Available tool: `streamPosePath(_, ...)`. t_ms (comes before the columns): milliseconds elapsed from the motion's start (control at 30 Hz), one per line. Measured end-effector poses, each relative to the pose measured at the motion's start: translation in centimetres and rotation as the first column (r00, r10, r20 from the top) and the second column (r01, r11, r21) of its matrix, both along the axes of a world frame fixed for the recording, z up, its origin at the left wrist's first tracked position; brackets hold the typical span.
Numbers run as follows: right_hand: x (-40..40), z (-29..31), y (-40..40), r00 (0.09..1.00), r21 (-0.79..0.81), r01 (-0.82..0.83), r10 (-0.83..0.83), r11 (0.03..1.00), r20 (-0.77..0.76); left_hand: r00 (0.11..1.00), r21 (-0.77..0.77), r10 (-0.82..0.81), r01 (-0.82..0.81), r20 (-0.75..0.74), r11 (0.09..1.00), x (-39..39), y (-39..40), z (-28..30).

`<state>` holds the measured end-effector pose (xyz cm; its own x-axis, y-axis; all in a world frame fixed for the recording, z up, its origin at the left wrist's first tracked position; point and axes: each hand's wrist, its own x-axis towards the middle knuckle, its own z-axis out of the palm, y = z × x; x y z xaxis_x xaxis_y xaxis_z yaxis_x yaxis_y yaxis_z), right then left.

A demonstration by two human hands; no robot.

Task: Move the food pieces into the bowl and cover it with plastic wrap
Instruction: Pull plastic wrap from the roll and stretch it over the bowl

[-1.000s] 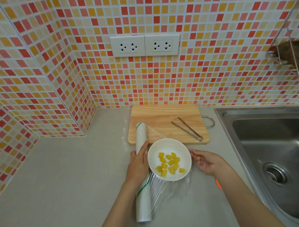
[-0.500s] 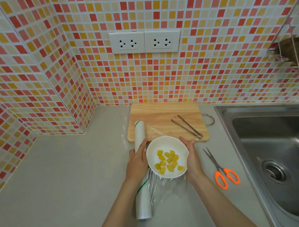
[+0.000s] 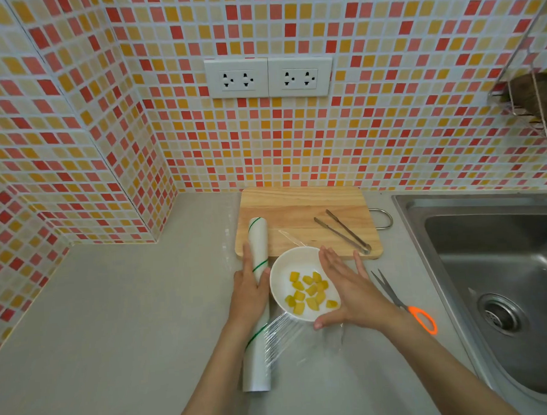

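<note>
A white bowl [image 3: 283, 279] holding several yellow food pieces [image 3: 307, 292] sits on the grey counter, just in front of the wooden cutting board [image 3: 297, 206]. The plastic wrap roll [image 3: 259, 302] lies lengthwise to the bowl's left, with a clear sheet [image 3: 290, 335] pulled out from it across the bowl and onto the counter below. My left hand [image 3: 249, 293] presses down on the roll. My right hand [image 3: 348, 288] lies flat with fingers spread over the bowl's right rim, on the film.
Metal tongs [image 3: 344, 232] rest on the cutting board. Orange-handled scissors [image 3: 405, 305] lie on the counter to the right of the bowl. A steel sink [image 3: 494, 276] takes up the right side. A tiled wall with sockets rises behind.
My right hand moved from the bowl's right side onto its rim, flattening with fingers spread. The left hand stayed on the roll.
</note>
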<state>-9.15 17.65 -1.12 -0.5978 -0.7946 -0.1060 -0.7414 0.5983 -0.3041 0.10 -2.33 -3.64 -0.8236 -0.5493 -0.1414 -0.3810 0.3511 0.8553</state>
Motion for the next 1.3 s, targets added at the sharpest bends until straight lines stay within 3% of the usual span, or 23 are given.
streamPosePath(100, -0.1, 0.0, -0.3, 1.0, 0.023, 0.021, -0.021, 1.0, 0.009, 0.993, 0.213, 0.114, -0.106, -0.029, 0.971, 0.4, -0.7, 0.2)
streamPosePath(200, -0.2, 0.2, -0.4, 0.998, 0.037, 0.02, -0.022, 0.999, 0.051, 0.987, 0.489, 0.158, -0.139, 0.003, 0.861, 0.6, -1.6, 0.5)
streamPosePath(400, -0.3, 1.0, -0.6, 0.997, 0.062, 0.002, -0.007, 0.998, 0.08, 0.996, 0.666, 0.072, -0.084, 0.046, 0.741, 1.1, -2.5, 1.4)
streamPosePath(567, -0.5, 1.5, -0.7, 0.995, 0.101, -0.01, 0.0, 0.995, 0.099, 0.999, 0.695, 0.042, -0.012, -0.026, 0.719, 2.6, -3.5, 1.0)
streamPosePath(833, -0.8, 1.5, -0.7, 0.991, 0.087, -0.034, 0.023, 0.996, 0.13, 0.987, 0.442, 0.122, -0.063, -0.107, 0.895, 4.6, -4.2, 1.0)
streamPosePath(1033, -0.9, 1.3, -0.2, 0.986, -0.017, 0.015, -0.011, 1.0, 0.167, 0.989, 0.39, 0.09, -0.038, -0.114, 0.92, 4.2, -3.5, 1.4)
streamPosePath(1133, -0.4, 1.8, 0.7, 0.954, -0.17, 0.217, -0.173, 0.961, 0.245, 0.989, 0.393, 0.105, -0.055, -0.107, 0.918, 4.0, -3.7, 1.2)
streamPosePath(1233, -0.3, 1.3, 3.2, 0.82, -0.393, 0.569, -0.537, 0.723, 0.199, 0.986, 0.415, 0.128, -0.071, -0.111, 0.907, 3.9, -3.9, 0.8)
streamPosePath(1300, -0.4, 0.6, 5.6, 0.683, -0.338, 0.711, -0.72, 0.616, 0.123, 0.985, 0.418, 0.136, -0.079, -0.108, 0.905, 3.8, -4.0, 0.5)
